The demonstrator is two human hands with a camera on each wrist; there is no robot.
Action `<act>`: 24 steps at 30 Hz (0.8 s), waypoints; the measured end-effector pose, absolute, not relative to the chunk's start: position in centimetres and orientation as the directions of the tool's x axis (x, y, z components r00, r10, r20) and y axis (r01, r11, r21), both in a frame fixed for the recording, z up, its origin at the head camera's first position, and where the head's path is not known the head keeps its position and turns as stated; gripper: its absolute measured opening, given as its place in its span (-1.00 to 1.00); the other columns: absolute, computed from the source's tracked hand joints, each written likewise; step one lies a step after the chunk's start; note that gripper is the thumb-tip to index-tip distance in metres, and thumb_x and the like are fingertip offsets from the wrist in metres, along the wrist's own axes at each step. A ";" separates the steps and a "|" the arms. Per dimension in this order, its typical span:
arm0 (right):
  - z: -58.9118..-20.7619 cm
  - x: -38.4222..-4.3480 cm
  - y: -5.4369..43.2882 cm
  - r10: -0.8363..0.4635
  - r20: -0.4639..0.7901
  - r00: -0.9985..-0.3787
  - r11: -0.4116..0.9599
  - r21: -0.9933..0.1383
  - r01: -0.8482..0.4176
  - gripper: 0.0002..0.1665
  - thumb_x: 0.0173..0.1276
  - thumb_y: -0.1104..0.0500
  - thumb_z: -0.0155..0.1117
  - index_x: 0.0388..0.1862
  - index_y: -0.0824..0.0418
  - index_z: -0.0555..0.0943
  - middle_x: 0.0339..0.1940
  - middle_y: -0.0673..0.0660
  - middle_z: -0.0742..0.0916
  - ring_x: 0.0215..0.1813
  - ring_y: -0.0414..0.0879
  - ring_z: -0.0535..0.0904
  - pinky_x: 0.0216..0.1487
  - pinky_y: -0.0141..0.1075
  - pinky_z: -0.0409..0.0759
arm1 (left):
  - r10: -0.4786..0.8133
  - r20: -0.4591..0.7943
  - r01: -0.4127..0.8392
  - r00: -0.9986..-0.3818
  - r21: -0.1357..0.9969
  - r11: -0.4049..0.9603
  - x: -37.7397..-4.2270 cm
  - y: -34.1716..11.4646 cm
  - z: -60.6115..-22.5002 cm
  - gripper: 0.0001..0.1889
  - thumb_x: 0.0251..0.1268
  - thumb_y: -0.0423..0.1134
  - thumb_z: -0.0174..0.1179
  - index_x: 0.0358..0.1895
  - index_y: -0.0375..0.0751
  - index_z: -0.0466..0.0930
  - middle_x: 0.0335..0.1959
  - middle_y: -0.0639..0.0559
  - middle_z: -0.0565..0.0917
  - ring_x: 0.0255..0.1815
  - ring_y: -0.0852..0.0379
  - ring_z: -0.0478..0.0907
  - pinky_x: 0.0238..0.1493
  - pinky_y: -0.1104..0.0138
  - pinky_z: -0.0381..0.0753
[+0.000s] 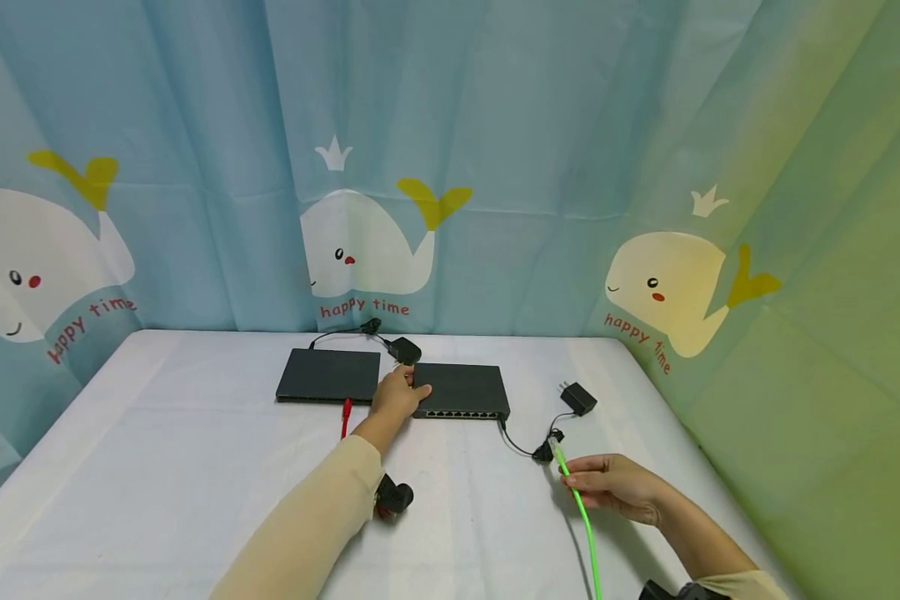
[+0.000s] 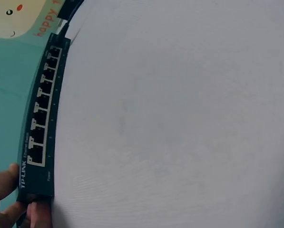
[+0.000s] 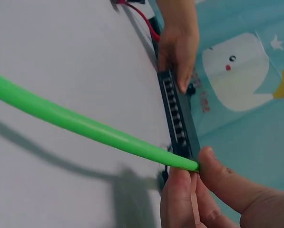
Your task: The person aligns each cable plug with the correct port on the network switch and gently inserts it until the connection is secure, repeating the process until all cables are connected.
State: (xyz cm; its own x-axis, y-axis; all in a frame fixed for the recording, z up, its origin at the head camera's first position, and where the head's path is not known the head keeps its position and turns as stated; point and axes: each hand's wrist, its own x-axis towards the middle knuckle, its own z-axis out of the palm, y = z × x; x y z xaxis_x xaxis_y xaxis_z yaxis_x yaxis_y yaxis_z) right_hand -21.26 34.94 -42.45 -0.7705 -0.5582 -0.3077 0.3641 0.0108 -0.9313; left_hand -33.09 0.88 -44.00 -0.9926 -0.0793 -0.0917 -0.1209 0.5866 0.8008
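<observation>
A black TP-LINK Ethernet switch (image 1: 463, 388) lies on the white table, its row of ports (image 2: 42, 107) facing the near side. At its left end my left hand (image 1: 396, 398) grips the case, thumb on top and fingers at the side. Right of the switch, my right hand (image 1: 621, 487) pinches a green network cable (image 1: 588, 533) just behind its plug, held above the table. In the right wrist view the cable (image 3: 84, 122) trails away leftward, its plug hidden behind the fingertips (image 3: 180, 179).
Left of the switch lies a second black box (image 1: 328, 375), with a red cable (image 1: 346, 417) at its front. One black power adapter (image 1: 404, 350) sits behind, another (image 1: 578, 399) to the right, its cord (image 1: 520, 450) running to the switch. A whale-print curtain (image 1: 525, 167) hangs behind.
</observation>
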 end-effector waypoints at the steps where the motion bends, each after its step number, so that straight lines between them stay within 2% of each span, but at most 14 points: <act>1: -42.5 -21.2 34.5 -0.553 -0.310 -0.773 0.015 -0.932 0.363 -0.76 0.47 0.39 0.10 0.01 0.33 0.64 -0.22 0.05 0.79 -0.20 -0.26 0.73 -0.11 -0.47 0.68 | -0.080 -0.102 -0.129 -0.992 0.802 0.583 -33.3 0.9 -44.0 -0.44 0.34 -0.10 0.29 0.34 -0.20 0.43 0.18 -0.13 0.61 0.23 -0.12 0.51 0.23 0.05 0.50; 7: -42.7 -21.4 32.2 -0.531 -0.301 -0.792 0.011 -0.937 0.349 -0.79 0.47 0.40 0.10 0.00 0.36 0.61 -0.22 0.04 0.78 -0.19 -0.23 0.74 -0.10 -0.44 0.68 | -0.075 -0.132 -0.151 -0.988 0.794 0.589 -34.0 0.6 -43.6 -0.47 0.30 -0.14 0.32 0.30 -0.23 0.49 0.16 -0.12 0.63 0.22 -0.10 0.53 0.17 0.12 0.56; 15: -43.1 -21.8 29.5 -0.481 -0.320 -0.816 0.051 -0.940 0.338 -0.73 0.45 0.40 0.12 0.08 0.49 0.56 -0.26 0.01 0.77 -0.22 -0.27 0.72 -0.13 -0.44 0.69 | -0.077 -0.153 -0.170 -0.985 0.807 0.565 -34.0 0.3 -43.4 -0.47 0.28 -0.18 0.34 0.31 -0.22 0.50 0.16 -0.12 0.64 0.20 -0.07 0.54 -0.14 0.25 0.68; 24: -43.9 -22.1 27.4 -0.412 -0.344 -0.843 0.096 -0.937 0.336 -0.72 0.40 0.40 0.18 0.04 0.53 0.57 -0.35 0.00 0.75 -0.33 -0.27 0.71 -0.21 -0.45 0.70 | -0.091 -0.135 -0.163 -0.987 0.812 0.561 -33.7 0.6 -43.8 -0.47 0.28 -0.17 0.35 0.30 -0.21 0.50 0.13 -0.12 0.65 0.17 -0.07 0.56 -0.06 0.21 0.66</act>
State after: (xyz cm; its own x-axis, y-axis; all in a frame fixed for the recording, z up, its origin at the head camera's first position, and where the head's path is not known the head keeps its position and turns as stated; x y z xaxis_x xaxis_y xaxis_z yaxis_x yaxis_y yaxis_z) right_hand -22.13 27.39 -43.88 -0.8434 -0.4125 -0.3443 0.3356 0.0961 -0.9371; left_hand -33.68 0.57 -43.84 -0.9867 -0.0908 -0.1351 -0.1628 0.5607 0.8119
